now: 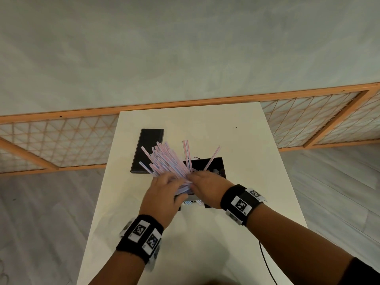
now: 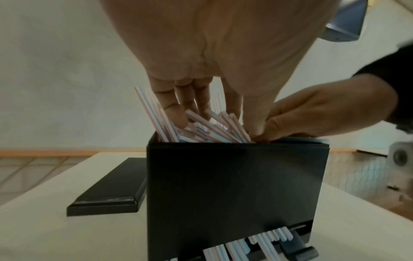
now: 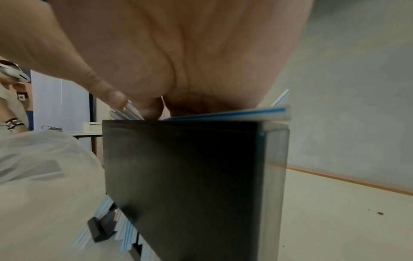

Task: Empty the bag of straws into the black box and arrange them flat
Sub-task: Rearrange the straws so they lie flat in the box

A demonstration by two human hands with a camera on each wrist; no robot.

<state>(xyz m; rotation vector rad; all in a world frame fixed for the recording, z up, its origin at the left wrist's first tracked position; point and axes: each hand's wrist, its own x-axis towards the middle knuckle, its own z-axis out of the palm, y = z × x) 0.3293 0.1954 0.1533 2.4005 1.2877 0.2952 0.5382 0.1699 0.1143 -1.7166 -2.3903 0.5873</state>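
A tall black box stands on the white table. A thick bundle of pink-and-blue striped straws sticks out of its top, fanned up and to the left. Two or three lean apart to the right. My left hand reaches into the bundle, with fingers on one side and thumb on the other. My right hand pinches straws at the box rim between thumb and curled fingers. One straw lies flat along the rim. More straw ends show at a slot low on the box. No bag is clearly visible.
The flat black lid lies left of the box, partly under the fanned straws. A thin black cable hangs off the table's near right edge. A wooden lattice screen lies on the floor behind the table.
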